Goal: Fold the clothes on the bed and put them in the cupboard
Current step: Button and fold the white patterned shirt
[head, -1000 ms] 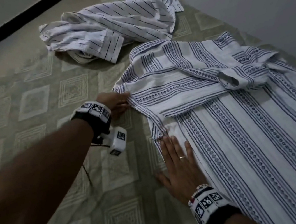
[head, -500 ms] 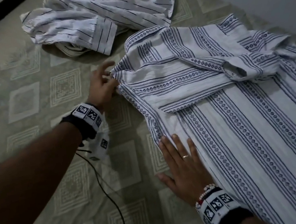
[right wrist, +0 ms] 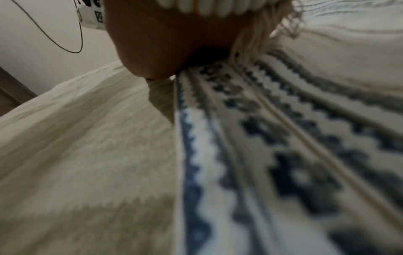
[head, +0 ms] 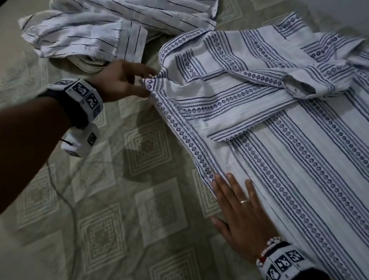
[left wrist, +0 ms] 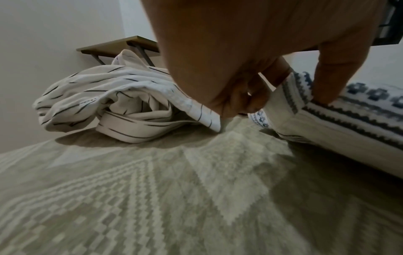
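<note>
Two garments are on the bed (head: pixel 49 228); neither is fully folded, and no cupboard is in view, so I judge the task early. The patterned shirt (head: pixel 312 170) lies spread flat with one sleeve already folded across its chest. The pinstriped shirt (head: pixel 116 24) sits crumpled at 12 o'clock, untouched. My left hand (head: pixel 122 82) pinches the patterned shirt's shoulder corner between thumb and fingers at 9 o'clock of the garment; the left wrist view confirms cloth in the pinch. My right hand (head: pixel 243 216) lies flat, fingers straight, pressing the side edge at 7 o'clock. Remaining: side folds, the length fold, the second shirt, stowing both.
</note>
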